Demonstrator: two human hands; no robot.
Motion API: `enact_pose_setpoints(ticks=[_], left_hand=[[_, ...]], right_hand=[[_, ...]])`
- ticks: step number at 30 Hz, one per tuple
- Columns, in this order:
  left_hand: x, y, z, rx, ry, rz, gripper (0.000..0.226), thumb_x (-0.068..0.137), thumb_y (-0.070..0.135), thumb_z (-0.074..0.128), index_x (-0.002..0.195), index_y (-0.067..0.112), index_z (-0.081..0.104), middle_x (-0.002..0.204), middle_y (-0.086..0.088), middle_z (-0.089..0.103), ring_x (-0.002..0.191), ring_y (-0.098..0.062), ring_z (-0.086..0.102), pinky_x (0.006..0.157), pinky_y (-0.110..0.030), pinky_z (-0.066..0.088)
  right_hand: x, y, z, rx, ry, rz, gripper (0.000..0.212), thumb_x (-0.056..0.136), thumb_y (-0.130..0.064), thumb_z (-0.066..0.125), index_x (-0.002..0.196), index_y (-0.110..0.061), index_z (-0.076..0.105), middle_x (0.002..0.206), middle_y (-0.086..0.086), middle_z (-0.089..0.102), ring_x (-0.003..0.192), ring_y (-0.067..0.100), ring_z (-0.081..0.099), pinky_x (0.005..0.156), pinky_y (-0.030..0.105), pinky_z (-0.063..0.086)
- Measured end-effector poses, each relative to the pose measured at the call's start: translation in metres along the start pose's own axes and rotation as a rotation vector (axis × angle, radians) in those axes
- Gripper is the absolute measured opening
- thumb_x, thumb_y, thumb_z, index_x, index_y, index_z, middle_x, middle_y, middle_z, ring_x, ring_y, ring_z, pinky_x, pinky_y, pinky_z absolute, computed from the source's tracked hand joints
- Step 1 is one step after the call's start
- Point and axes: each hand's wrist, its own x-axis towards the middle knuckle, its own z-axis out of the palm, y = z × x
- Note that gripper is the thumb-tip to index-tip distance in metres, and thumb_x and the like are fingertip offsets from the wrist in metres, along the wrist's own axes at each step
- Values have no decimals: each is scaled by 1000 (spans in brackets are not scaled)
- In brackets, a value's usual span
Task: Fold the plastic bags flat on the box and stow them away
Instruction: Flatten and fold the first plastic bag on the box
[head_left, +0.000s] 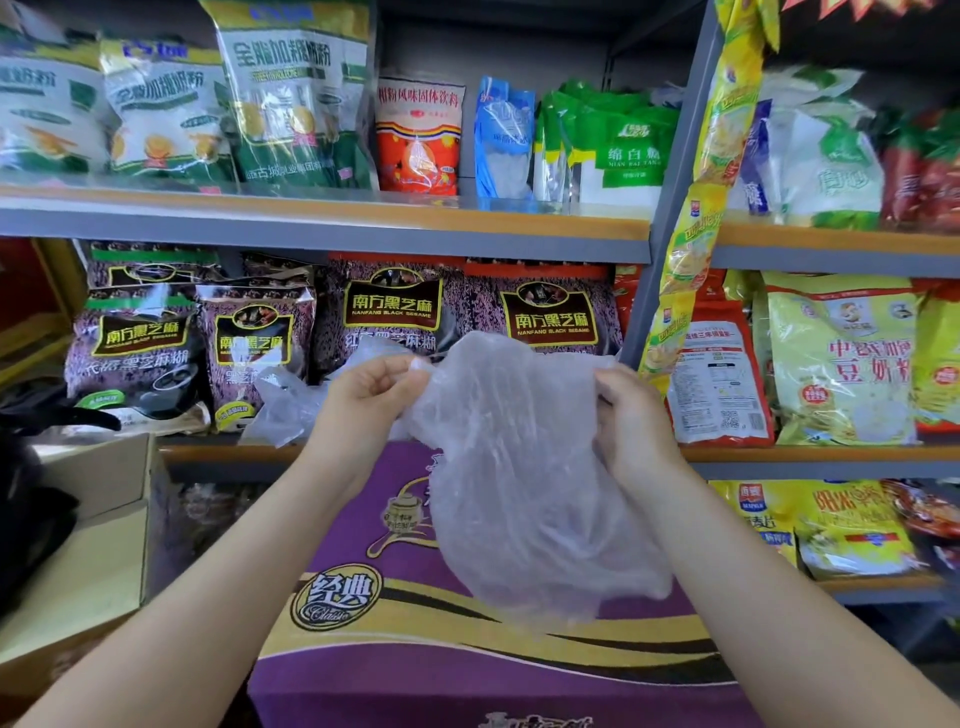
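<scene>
Head camera view, looking forward and down at two bare forearms reaching toward grocery shelves. Both hands are raised in front of the middle shelf, holding a clear plastic bag up in the air between them. The left hand is pinching the bag's upper left edge, fingers curled around a gathered bit of film. The right hand is gripping the upper right edge, fingers folded around the plastic. The hands are apart, with the bag's top edge stretching between them, and the rest of the bag is hanging down crumpled and billowing, not yet flat.

Below the bag, a purple box with gold swirls and a round "Classic" emblem is sitting with its top face toward the camera. The bag's lower end is hanging over the middle of the box top; it is hard to say whether it is touching the box.

A second clear plastic bag is lying crumpled near the front edge of the middle shelf, just left of the left hand, resting against purple packets of black sesame paste. On the upper shelf, green and white milk powder bags are standing upright. At the left edge, an open cardboard carton is sitting beside the purple box, with something black draped over it.
</scene>
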Motion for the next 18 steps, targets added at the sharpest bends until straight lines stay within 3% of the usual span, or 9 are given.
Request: enact_pose_setpoints(ticks=[3, 5, 7, 8, 9, 11, 13, 15, 18], left_hand=[[5, -14, -13, 115, 135, -39, 20, 92, 11, 53, 73, 14, 60, 55, 12, 61, 51, -2, 52, 53, -16, 42], [7, -25, -16, 203, 187, -65, 21, 93, 15, 52, 72, 13, 56, 64, 4, 58, 59, -9, 48, 59, -22, 37], [8, -34, -13, 261, 213, -69, 19, 94, 19, 49, 77, 10, 53, 70, -4, 52, 64, -16, 43, 60, -28, 34], [9, -36, -10, 279, 232, -81, 19, 95, 19, 47, 80, 9, 52, 70, -4, 50, 63, -16, 42, 59, -29, 34], [10, -38, -9, 297, 239, -98, 19, 95, 19, 45, 80, 9, 50, 69, -4, 49, 62, -17, 42, 58, -29, 34], [14, -40, -12, 407, 190, -133, 18, 93, 15, 44, 75, 12, 47, 67, -4, 48, 61, -20, 42, 57, -28, 34], [16, -35, -16, 599, 127, -107, 9, 88, 6, 46, 82, 12, 50, 76, -4, 54, 70, -23, 47, 63, -29, 37], [14, -17, -9, 655, 86, 33, 13, 88, 4, 47, 99, 9, 53, 95, -3, 59, 87, -21, 52, 76, -28, 40], [7, 24, 25, 535, -139, 247, 11, 92, 17, 53, 102, 13, 56, 94, 5, 60, 77, 1, 55, 67, -5, 38]], right_hand=[[18, -12, -13, -166, 223, 59, 13, 81, -21, 50, 92, -16, 53, 74, 12, 43, 69, 23, 42, 56, 27, 31], [22, -19, -16, -290, 274, -5, 12, 90, -14, 41, 93, -12, 53, 73, 11, 45, 72, 25, 44, 56, 31, 32], [21, -20, -18, -387, 275, -92, 32, 96, -8, 34, 116, 5, 56, 110, 27, 59, 108, 37, 54, 74, 44, 38], [18, -21, -16, -436, 267, -113, 37, 98, -8, 32, 126, 11, 47, 131, 28, 49, 125, 38, 41, 86, 41, 32], [16, -20, -15, -478, 247, -129, 38, 100, -10, 31, 127, 12, 45, 136, 26, 45, 130, 39, 35, 89, 37, 29], [18, -16, -16, -556, 172, -189, 31, 100, -16, 34, 110, 1, 58, 112, 13, 58, 118, 37, 47, 79, 33, 36], [13, -17, -16, -579, 89, -266, 27, 99, -17, 39, 94, -1, 59, 84, 1, 53, 92, 27, 53, 75, 29, 35], [8, -21, -12, -629, -52, -370, 23, 97, -15, 44, 84, -5, 60, 78, -1, 53, 80, 13, 49, 69, 28, 35], [-8, -32, 13, -748, -321, -517, 19, 93, -14, 53, 77, -16, 62, 73, 1, 59, 69, 7, 50, 64, 26, 38]])
